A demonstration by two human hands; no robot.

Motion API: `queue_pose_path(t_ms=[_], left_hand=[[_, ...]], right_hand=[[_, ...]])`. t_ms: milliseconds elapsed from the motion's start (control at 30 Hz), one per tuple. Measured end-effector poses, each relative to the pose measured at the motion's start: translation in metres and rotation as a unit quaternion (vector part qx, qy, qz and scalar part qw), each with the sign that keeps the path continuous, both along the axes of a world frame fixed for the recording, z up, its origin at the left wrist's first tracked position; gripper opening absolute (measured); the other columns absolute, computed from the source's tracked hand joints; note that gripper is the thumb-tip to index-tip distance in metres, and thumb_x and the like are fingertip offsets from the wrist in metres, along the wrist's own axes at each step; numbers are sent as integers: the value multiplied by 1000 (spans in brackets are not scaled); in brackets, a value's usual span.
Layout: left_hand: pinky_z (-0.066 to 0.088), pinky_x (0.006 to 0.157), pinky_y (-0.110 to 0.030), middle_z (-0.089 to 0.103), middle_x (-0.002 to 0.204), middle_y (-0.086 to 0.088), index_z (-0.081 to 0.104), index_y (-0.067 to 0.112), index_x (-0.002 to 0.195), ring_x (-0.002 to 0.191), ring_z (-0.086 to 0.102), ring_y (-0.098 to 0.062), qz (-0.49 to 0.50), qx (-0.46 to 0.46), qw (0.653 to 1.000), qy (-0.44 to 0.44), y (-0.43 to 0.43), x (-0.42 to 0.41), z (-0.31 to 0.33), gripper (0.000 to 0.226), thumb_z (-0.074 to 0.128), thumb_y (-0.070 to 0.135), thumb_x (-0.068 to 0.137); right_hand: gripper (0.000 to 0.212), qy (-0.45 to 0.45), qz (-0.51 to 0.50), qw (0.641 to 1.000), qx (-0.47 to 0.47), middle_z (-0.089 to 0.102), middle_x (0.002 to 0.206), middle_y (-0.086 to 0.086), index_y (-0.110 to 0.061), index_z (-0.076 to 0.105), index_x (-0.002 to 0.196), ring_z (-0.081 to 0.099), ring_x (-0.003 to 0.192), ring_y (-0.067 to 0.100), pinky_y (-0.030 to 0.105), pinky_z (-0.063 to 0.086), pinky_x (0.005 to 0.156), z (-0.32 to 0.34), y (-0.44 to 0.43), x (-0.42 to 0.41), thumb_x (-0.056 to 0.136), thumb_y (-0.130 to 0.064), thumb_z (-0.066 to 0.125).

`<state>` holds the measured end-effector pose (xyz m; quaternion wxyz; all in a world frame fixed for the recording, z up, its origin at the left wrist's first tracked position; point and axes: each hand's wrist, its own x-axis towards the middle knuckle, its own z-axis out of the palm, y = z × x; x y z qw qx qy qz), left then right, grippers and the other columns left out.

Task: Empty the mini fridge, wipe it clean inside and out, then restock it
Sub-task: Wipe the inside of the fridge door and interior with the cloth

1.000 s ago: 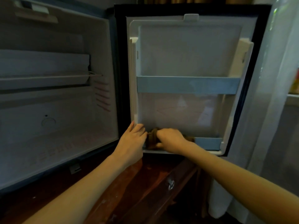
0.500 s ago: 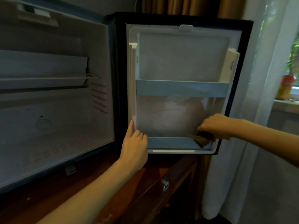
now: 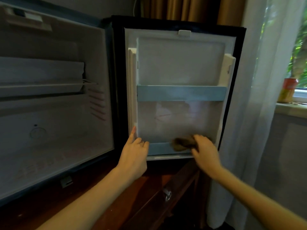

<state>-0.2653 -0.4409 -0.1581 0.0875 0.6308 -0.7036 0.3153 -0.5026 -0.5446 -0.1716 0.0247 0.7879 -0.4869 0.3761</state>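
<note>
Right hand [image 3: 204, 151] slid cloth [image 3: 181, 144] leftward along lower door shelf [image 3: 159, 147].

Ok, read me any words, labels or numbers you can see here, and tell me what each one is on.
No text here can be read.
Fridge floor: a row of reddish print, too blurred to read.
Can on the windowsill: orange and yellow label, too blurred to read.
</note>
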Motion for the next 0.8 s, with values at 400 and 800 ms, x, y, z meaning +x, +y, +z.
queue_pose_path(t_ms=[400, 800], left_hand=[[-28, 105, -33, 50, 139, -9, 24, 0, 149, 138, 34, -18, 18, 26, 999, 7, 19, -4, 17, 65, 47, 8, 88], [-20, 114, -43, 71, 98, -11, 68, 5, 103, 112, 62, -25, -2, 34, 996, -80, 5, 6, 14, 43, 71, 7, 60]], right_hand=[[53, 120, 115, 970, -177, 62, 114, 7, -11, 49, 128, 57, 98, 25, 32, 31, 90, -27, 30, 100, 79, -29, 40], [28, -60, -62, 989, -117, 59, 80, 17, 1, 59, 90, 56, 72, 34, 38, 41, 71, -23, -17, 13, 83, -14, 36]])
